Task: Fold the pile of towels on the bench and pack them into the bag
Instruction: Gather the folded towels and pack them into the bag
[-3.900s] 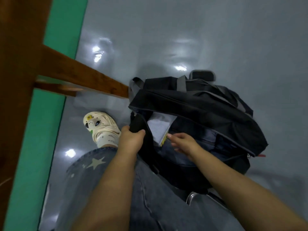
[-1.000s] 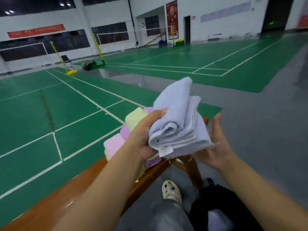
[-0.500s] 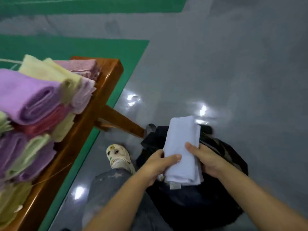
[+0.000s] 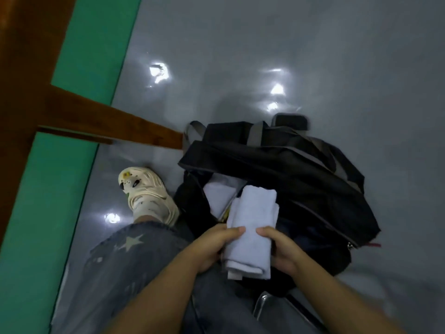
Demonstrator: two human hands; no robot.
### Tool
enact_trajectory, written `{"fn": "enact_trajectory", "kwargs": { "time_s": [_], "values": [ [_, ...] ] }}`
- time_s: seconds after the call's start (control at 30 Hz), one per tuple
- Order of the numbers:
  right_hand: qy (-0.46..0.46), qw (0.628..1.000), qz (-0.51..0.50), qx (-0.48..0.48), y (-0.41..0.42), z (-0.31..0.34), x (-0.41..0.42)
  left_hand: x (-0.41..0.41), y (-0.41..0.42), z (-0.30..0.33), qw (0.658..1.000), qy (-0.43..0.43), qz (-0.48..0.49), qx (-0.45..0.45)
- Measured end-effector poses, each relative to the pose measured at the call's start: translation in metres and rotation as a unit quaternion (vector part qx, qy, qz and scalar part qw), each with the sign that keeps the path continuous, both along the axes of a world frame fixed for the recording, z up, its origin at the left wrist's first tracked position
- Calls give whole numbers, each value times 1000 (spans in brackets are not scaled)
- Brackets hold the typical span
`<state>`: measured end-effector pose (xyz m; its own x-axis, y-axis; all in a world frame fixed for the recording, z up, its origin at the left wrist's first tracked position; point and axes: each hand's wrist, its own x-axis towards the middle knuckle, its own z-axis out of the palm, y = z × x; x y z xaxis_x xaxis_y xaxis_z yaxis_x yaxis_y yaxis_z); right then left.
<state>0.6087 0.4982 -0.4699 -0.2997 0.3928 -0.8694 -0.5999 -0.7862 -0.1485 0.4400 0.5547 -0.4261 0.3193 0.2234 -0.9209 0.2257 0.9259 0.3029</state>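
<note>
A folded pale lavender towel (image 4: 251, 227) is held lengthwise between both hands, its far end over the mouth of the open black bag (image 4: 289, 165) on the floor. My left hand (image 4: 212, 249) grips the towel's left side, thumb on top. My right hand (image 4: 279, 249) grips its right side. Inside the bag's opening lies another pale folded towel (image 4: 218, 196), just left of the one I hold. The pile of towels on the bench is out of view.
The wooden bench (image 4: 21, 80) and its slanted leg (image 4: 108, 124) stand at the left, over green flooring (image 4: 72, 153). My jeans leg (image 4: 144, 273) and cream shoe (image 4: 147, 196) are beside the bag. Glossy grey floor (image 4: 265, 44) stretches beyond.
The view has tilted down, so the towel pile has left the frame. Both hands have lowered the lavender towel closer to the bag's opening.
</note>
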Motion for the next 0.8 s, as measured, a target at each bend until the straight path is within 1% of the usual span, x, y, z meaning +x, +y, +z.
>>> {"fn": "enact_trajectory", "kwargs": {
  "time_s": [0.07, 0.2, 0.4, 0.5, 0.63, 0.73, 0.8],
  "values": [
    [4, 999, -18, -36, 0, -22, -3, 0, 3, -8, 1000, 18, 18, -13],
    [-45, 994, -61, -76, 9, -67, -4, 0, 11, -21, 998, 46, 24, -28],
    [-123, 990, -72, 3, 40, -114, 1, -5, 12, -48, 995, 58, 67, -50],
    [-162, 984, -76, 4, 47, -124, 3, -2, 12, -54, 996, 48, 60, -54],
    [-159, 986, -51, 8, 50, -130, 4, -1, 11, -54, 996, 46, 54, -52],
    [-137, 990, -1, 20, 50, -127, 11, 1, 15, -48, 997, 44, 56, -33],
    [-169, 985, 35, 19, 51, -123, 13, 2, 19, -41, 997, 42, 63, -18]
  ]
}}
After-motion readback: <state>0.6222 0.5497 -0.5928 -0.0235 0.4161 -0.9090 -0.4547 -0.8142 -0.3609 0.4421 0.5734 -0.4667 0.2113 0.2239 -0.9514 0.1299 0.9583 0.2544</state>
